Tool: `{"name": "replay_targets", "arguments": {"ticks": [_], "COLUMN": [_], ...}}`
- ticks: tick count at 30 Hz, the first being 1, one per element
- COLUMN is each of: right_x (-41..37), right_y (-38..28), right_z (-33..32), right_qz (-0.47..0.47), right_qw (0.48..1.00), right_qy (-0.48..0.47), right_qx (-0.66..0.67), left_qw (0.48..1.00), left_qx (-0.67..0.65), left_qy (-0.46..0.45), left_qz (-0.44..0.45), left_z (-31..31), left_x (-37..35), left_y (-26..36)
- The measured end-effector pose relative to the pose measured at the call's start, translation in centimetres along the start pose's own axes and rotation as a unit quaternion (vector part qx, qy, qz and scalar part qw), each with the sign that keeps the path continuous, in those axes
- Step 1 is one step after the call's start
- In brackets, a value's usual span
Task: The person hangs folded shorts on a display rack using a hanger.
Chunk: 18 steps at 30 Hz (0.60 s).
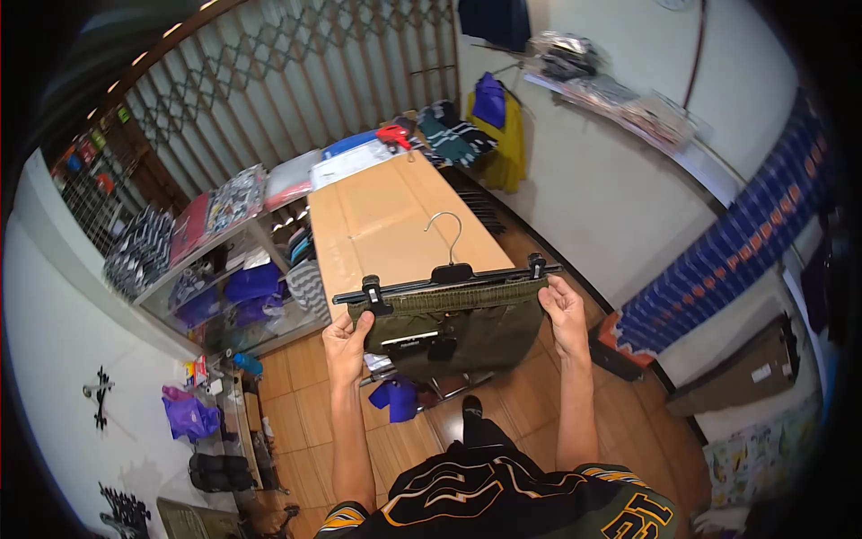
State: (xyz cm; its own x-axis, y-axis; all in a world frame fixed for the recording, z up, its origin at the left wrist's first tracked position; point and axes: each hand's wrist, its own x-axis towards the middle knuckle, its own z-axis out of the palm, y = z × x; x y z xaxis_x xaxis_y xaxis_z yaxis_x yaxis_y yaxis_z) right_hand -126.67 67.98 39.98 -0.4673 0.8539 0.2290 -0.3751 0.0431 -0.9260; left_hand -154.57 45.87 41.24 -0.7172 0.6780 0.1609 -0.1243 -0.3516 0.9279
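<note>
Olive-green shorts (485,337) with a gathered elastic waistband hang from a black clip hanger (452,273) with a metal hook. A dark label with white print (417,344) is on their front. My left hand (346,346) pinches the waistband corner just below the left clip. At the opposite corner, my right hand (566,314) grips the waistband near the right clip. Between both hands the waistband is stretched fairly straight. The hanger lies above it, its hook overlapping the view of the wooden table.
A wooden table (386,211) stands ahead, with a red tool (393,135) at its far end. Left is a glass display case (242,305) with packed clothes. A wall shelf (620,103) and blue patterned cloth (718,242) are on the right. A purple bag (190,415) hangs at lower left.
</note>
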Motion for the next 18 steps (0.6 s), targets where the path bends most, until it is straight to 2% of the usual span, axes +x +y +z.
{"name": "replay_targets", "arguments": {"ticks": [5,9,10,11,14,15,18], "right_x": [-8.0,-16.1,-18.4,-21.0,-29.3,-32.5,-41.8], "right_y": [-3.0,-5.6,-5.4,-6.3,-8.8,-9.7,-12.4], "right_z": [-6.4,-12.4,-14.4,-15.8,-20.2,-21.7,-25.3], "right_qz": [-0.016,-0.015,-0.020,-0.027,-0.028,-0.034,0.025], "right_qw": [0.994,0.975,0.967,0.959,0.923,0.911,0.844], "right_qy": [0.104,0.209,0.239,0.269,0.376,0.404,0.526], "right_qx": [-0.004,-0.071,-0.082,-0.087,-0.074,-0.079,-0.099], "left_qw": [0.995,0.977,0.976,0.969,0.939,0.925,0.881], "left_qx": [0.011,0.104,0.032,0.030,0.079,0.044,0.033], "left_qy": [-0.080,-0.159,-0.183,-0.213,-0.317,-0.352,-0.441], "left_qz": [-0.052,-0.094,-0.112,-0.122,-0.106,-0.133,-0.168], "left_z": [5.8,12.6,15.4,17.5,24.4,27.1,34.6], "left_x": [-3.0,-6.0,-7.3,-8.4,-12.8,-15.0,-21.9], "left_y": [-2.4,-5.4,-6.5,-7.3,-10.6,-10.9,-13.5]}}
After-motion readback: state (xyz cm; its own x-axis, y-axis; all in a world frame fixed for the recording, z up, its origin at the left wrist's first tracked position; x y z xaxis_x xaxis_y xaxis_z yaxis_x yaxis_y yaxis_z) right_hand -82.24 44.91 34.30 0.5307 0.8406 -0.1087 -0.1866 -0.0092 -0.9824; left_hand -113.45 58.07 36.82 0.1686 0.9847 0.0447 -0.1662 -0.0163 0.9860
